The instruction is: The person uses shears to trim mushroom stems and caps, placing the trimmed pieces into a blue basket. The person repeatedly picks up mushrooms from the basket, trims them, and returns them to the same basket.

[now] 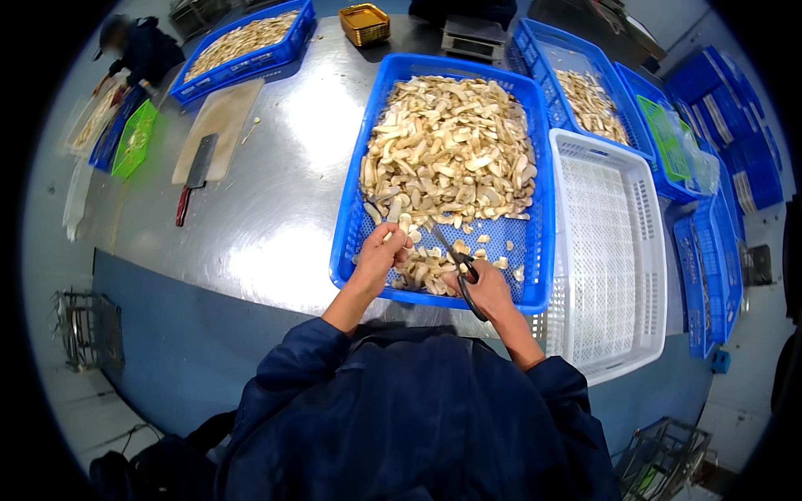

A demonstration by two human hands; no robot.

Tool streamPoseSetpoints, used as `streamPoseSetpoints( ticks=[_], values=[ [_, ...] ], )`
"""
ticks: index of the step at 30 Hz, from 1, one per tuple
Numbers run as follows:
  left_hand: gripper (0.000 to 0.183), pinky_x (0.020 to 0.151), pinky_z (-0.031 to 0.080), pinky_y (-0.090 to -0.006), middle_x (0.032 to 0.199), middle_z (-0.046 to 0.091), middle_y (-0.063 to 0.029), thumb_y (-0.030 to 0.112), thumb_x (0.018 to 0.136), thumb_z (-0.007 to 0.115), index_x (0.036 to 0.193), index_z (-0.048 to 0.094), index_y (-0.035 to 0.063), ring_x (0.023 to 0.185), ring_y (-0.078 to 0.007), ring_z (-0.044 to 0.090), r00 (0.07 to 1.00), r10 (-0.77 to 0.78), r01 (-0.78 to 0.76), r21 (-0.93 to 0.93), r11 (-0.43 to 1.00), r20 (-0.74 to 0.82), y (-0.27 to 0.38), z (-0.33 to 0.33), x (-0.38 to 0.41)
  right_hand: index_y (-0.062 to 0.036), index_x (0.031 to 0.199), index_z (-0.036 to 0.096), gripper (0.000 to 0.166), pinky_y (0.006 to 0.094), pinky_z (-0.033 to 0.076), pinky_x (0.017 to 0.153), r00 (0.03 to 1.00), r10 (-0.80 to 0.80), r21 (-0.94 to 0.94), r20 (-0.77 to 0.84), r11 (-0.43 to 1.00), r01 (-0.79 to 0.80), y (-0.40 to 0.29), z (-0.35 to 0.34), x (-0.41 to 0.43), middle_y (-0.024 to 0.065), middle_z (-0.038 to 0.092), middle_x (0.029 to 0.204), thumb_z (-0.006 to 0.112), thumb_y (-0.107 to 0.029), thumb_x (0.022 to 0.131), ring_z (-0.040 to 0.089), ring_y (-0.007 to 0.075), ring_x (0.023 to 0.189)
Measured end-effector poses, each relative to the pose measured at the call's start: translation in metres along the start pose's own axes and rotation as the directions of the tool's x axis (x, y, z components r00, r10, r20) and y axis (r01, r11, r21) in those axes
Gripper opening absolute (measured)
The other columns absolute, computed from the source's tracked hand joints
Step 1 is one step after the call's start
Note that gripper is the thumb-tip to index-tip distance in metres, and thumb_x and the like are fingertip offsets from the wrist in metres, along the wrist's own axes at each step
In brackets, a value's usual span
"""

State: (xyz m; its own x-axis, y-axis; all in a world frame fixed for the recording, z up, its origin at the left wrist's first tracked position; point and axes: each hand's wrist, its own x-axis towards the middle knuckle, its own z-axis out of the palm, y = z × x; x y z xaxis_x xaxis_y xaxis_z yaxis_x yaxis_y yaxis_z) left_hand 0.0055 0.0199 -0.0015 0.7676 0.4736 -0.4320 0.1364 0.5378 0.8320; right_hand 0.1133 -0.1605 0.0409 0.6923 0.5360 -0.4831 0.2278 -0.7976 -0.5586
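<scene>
Before me lies a blue plastic crate [544, 188] with a large heap of sliced mushrooms [451, 144] at its far side. My left hand [381, 253] pinches mushroom slices [405, 222] between thumb and fingers over the crate's near left part. In my right hand [485, 285] is a pair of black-handled scissors [462, 258], blades pointing up and left towards the slices. A smaller pile of mushroom pieces [423, 272] lies between the hands near the crate's front wall, with loose bits scattered to the right.
A white crate [651, 250] stands right of the blue one. On the steel table [282, 175], left, a cleaver [200, 163] rests on a cutting board [225, 125]. Gold trays [364, 25], a scale [473, 39] and more blue crates [244, 56] are further back. A person [141, 50] works far left.
</scene>
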Motion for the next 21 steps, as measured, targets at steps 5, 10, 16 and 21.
streamPoseSetpoints(
  ticks=[5,10,16,21],
  values=[
    [0.006,0.052,0.034,-0.0223,0.072,0.051,-0.0009,0.012,0.087,0.051,0.083,0.049,0.0083,0.058,-0.0075,0.043,0.999,0.031,-0.032,-0.029,0.999,-0.004,-0.003,0.015,-0.009,-0.0037,0.080,0.063,0.061,0.0381,0.046,0.066,0.986,-0.118,-0.073,0.122,0.989,0.127,0.000,-0.008,0.002,0.0157,0.063,0.077,0.069,-0.061,0.063,0.062,0.0320,0.077],
    [0.004,0.049,0.032,-0.0220,0.066,0.049,0.0002,0.009,0.085,0.050,0.084,0.053,0.0058,0.054,-0.0076,0.042,0.995,0.073,-0.068,0.061,0.996,-0.073,-0.001,0.030,-0.019,-0.0021,0.074,0.064,0.061,0.0389,0.047,0.064,0.969,-0.148,-0.028,0.197,0.987,0.157,0.014,-0.017,0.015,0.0177,0.063,0.069,0.067,-0.063,0.063,0.062,0.0330,0.071],
    [0.009,0.047,0.033,-0.0240,0.066,0.050,-0.0019,0.013,0.082,0.055,0.079,0.056,0.0047,0.052,-0.0101,0.044,0.983,0.039,-0.019,0.109,0.994,-0.180,-0.005,0.020,-0.024,-0.0002,0.067,0.064,0.062,0.0387,0.046,0.058,0.961,-0.233,-0.054,0.148,0.969,0.243,0.035,-0.009,0.020,0.0186,0.059,0.060,0.067,-0.062,0.065,0.060,0.0327,0.061],
    [0.018,0.064,0.046,-0.0359,0.069,0.054,-0.0076,0.024,0.078,0.056,0.076,0.056,0.0058,0.065,-0.0238,0.055,0.961,-0.138,0.018,-0.445,0.895,-0.238,-0.001,0.001,-0.001,0.0002,0.063,0.063,0.054,0.0344,0.041,0.050,0.988,-0.151,0.186,0.012,0.972,0.146,0.050,-0.009,0.026,0.0124,0.053,0.049,0.069,-0.053,0.069,0.053,0.0228,0.047]
  ],
)
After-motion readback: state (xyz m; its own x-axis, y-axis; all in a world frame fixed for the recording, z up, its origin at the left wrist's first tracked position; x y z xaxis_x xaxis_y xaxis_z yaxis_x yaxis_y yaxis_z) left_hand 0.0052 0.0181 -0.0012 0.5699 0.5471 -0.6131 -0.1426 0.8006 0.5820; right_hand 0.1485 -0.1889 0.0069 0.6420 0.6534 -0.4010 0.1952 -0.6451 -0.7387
